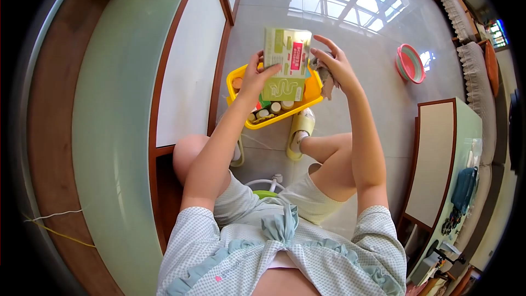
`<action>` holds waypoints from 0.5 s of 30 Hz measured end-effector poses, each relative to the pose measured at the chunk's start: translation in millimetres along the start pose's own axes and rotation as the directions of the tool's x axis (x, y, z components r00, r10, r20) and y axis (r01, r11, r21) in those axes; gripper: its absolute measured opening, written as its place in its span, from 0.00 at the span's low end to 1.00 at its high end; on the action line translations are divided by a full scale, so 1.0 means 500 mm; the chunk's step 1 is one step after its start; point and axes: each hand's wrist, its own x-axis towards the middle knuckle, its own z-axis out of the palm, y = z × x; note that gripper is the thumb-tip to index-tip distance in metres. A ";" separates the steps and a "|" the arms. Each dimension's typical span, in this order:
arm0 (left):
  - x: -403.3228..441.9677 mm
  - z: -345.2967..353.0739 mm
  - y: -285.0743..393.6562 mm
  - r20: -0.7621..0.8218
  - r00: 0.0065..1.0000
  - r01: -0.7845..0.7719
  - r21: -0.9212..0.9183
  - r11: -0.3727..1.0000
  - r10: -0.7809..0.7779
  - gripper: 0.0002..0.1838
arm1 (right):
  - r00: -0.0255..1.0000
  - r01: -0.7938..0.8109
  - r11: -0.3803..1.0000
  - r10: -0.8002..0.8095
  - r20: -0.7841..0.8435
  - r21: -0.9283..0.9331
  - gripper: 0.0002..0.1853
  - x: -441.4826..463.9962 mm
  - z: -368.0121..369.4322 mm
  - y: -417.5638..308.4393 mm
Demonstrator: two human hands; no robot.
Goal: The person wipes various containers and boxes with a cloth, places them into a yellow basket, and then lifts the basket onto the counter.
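Note:
A green and white box (285, 60) with a pink label is held up over a yellow basket (313, 92). My left hand (257, 75) grips the box at its left edge, thumb across its front. On the right, my right hand (334, 66) has a crumpled greyish cloth (327, 79) against its palm, and its index finger and thumb are spread near the box's right edge. Inside the basket, several small bottles (275, 107) with pale caps stand below the box. The box hides part of the basket's inside.
Between my knees is a green and white stool (265, 193). A pink and green basin (410, 63) sits on the tiled floor at the right. Along the left runs a green-topped cabinet (120, 87); another cabinet (433, 159) with items on it stands at the right.

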 end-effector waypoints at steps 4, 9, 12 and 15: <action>0.009 0.027 -0.034 0.047 0.999 0.024 0.047 0.999 -0.026 0.29 | 0.996 -0.057 0.994 0.064 0.069 -0.096 0.31 0.012 -0.026 0.037; 0.056 0.011 -0.116 0.086 0.996 -0.031 0.190 0.981 0.014 0.29 | 0.979 -0.086 0.956 0.133 0.152 -0.281 0.26 0.021 -0.059 0.065; 0.078 0.007 -0.171 0.117 0.991 -0.087 0.224 0.971 0.062 0.27 | 0.974 -0.085 0.938 0.149 0.169 -0.337 0.28 0.023 -0.073 0.093; 0.081 0.014 -0.222 0.105 0.994 -0.058 0.268 0.962 0.030 0.25 | 0.961 -0.108 0.858 0.220 0.169 -0.502 0.28 0.025 -0.086 0.108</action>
